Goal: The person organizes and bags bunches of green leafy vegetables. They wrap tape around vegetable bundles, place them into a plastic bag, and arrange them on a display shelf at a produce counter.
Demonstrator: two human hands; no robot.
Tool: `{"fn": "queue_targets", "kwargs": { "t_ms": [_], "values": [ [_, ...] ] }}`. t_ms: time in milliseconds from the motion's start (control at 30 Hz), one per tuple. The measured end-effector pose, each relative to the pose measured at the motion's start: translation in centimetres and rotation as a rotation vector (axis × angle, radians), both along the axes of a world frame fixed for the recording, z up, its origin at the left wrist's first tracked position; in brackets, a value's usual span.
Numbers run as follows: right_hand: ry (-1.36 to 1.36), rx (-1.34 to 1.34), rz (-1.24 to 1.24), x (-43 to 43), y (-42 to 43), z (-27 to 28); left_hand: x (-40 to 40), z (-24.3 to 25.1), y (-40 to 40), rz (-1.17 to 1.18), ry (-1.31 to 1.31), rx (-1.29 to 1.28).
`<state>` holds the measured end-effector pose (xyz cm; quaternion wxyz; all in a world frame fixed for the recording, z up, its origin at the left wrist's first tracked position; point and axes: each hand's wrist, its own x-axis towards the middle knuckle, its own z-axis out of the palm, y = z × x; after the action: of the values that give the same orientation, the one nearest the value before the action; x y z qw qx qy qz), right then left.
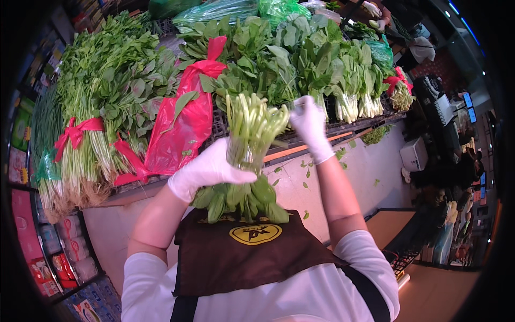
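My left hand (209, 169), in a white glove, grips a bunch of leafy greens (257, 124) in front of my chest. Its cut stems point up and its leaves hang down over my brown apron. A clear, shiny band of film or tape (245, 155) wraps the stems just above my thumb. To the right of the stem tops is my right hand (310, 122), also gloved, raised with its fingers bent. Blur hides whether anything thin is between those fingers.
Beyond my hands a vegetable stand (281, 159) bears several bunches of greens (348, 88). A red plastic bag (181, 120) and ribbon-tied celery-like stalks (88, 149) lie to the left. Loose leaves (305, 185) litter the floor. Packaged goods (74, 237) fill left shelves. Other people's gloved hands (374, 14) appear top right.
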<state>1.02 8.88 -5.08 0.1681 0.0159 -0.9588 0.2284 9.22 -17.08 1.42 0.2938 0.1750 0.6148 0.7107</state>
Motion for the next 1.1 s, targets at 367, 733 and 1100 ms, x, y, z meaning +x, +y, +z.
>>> {"fn": "queue_targets", "kwargs": {
  "t_ms": [367, 733, 1100],
  "values": [
    [-0.207, 0.277, -0.26, -6.9, 18.3, -6.0, 7.5, 1.2, -12.0, 0.722, -0.003, -0.321],
    [0.303, 0.527, 1.358, -2.1, -21.5, -6.4, 10.8, 1.6, -17.2, 1.108, 0.014, -0.243],
    [-0.071, 0.245, 0.271, -14.8, -23.6, -2.0, 12.2, 0.4, -23.1, 1.179, 0.006, -0.33]
  ]
}}
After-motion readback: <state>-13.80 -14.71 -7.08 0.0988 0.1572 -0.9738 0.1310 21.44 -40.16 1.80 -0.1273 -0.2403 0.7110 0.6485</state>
